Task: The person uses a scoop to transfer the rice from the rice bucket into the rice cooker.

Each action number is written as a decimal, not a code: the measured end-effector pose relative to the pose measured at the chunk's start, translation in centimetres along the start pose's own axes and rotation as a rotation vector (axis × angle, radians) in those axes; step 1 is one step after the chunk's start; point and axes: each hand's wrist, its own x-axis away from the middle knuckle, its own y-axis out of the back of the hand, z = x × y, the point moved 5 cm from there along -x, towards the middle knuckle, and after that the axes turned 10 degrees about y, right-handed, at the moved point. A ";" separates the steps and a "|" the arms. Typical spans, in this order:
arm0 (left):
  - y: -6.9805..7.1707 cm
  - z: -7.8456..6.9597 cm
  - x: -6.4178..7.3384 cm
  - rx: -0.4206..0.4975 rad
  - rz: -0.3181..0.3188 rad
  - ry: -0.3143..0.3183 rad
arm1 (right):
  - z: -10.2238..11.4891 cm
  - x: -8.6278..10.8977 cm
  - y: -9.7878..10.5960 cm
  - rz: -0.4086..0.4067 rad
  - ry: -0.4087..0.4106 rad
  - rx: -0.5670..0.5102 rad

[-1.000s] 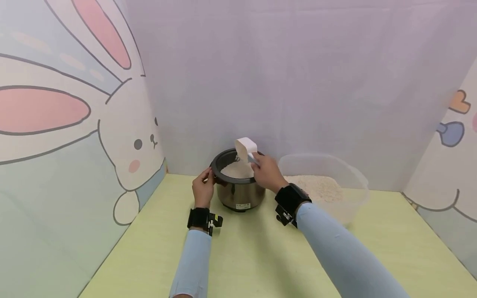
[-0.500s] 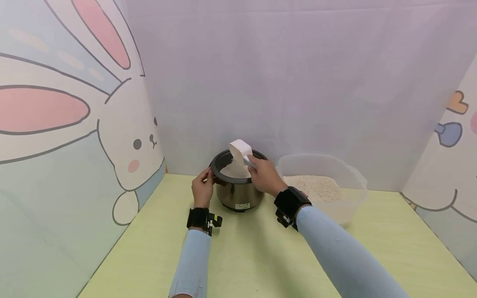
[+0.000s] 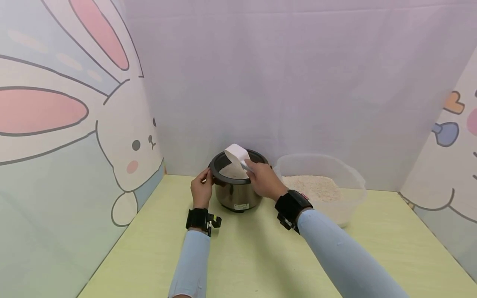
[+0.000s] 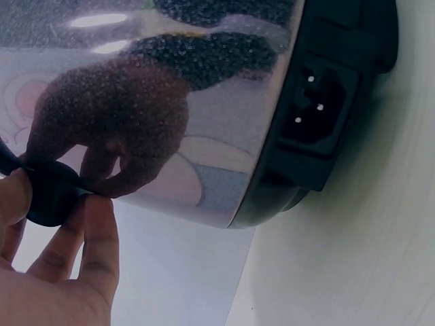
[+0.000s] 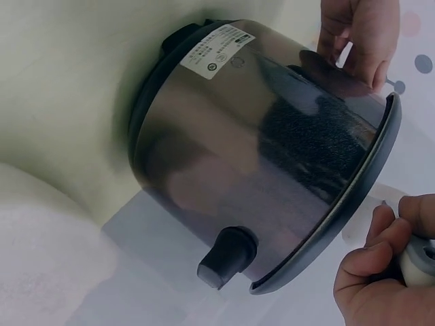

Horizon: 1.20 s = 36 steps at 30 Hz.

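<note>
Head view has the right grip (image 3: 264, 179) holding the scoop (image 3: 236, 154) tilted left over the cooker (image 3: 235, 194), whose handle (image 4: 51, 198) the left grip (image 3: 201, 190) pinches.

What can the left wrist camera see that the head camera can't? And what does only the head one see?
Only the left wrist view shows three pins in a socket.
Only the head view shows the scoop in the right hand, the tub with pale grains, and the white stuff inside the pot.
Both show the left hand holding the pot, and the table.
</note>
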 end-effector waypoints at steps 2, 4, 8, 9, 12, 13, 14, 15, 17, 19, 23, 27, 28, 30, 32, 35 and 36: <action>0.0 0.0 -0.1 -0.004 -0.005 -0.001 | 0.0 0.2 -0.1 0.016 0.013 0.026; 0.0 0.0 -0.1 -0.003 -0.004 0.003 | 0.0 0.4 -0.1 0.036 0.025 0.057; 0.0 0.2 -0.3 0.012 0.012 0.018 | -0.1 0.9 -0.4 0.093 0.062 0.158; 0.0 0.2 -0.3 0.017 0.015 0.021 | -0.1 1.0 -0.4 0.111 0.078 0.193; 0.0 0.4 -0.4 0.024 0.023 0.025 | -0.2 1.3 -0.6 0.161 0.126 0.302; 0.0 0.4 -0.4 0.022 0.024 0.025 | -0.2 1.4 -0.6 0.174 0.144 0.334; 0.0 0.4 -0.4 0.020 0.024 0.025 | -0.3 1.5 -0.6 0.190 0.155 0.366; 0.0 0.4 -0.4 0.018 0.024 0.027 | -0.4 1.5 -0.6 0.205 0.160 0.390; 0.0 0.4 -0.3 0.015 0.026 0.029 | -0.4 1.7 -0.4 0.208 0.188 0.431; 0.1 0.3 -0.2 0.010 0.023 0.032 | -0.6 1.9 -0.1 0.188 0.245 0.488; 0.1 0.3 -0.2 0.006 0.024 0.034 | -1.0 2.2 0.6 0.098 0.392 0.606; 0.1 0.2 -0.2 0.000 0.025 0.029 | -1.8 2.6 1.1 0.039 0.485 0.684; 0.1 0.3 -0.3 0.001 0.026 0.028 | -2.0 2.7 1.3 0.027 0.498 0.694; 0.1 0.3 -0.3 0.000 0.025 0.024 | -2.4 2.9 1.8 0.009 0.509 0.717; 0.1 0.2 -0.2 -0.003 0.024 0.015 | -2.7 3.2 2.4 0.000 0.502 0.738; 0.2 0.2 -0.2 0.005 0.022 0.007 | -3.6 3.6 3.2 0.010 0.464 0.760; 0.2 0.2 -0.2 0.006 0.021 0.004 | -3.9 3.8 3.5 0.021 0.448 0.763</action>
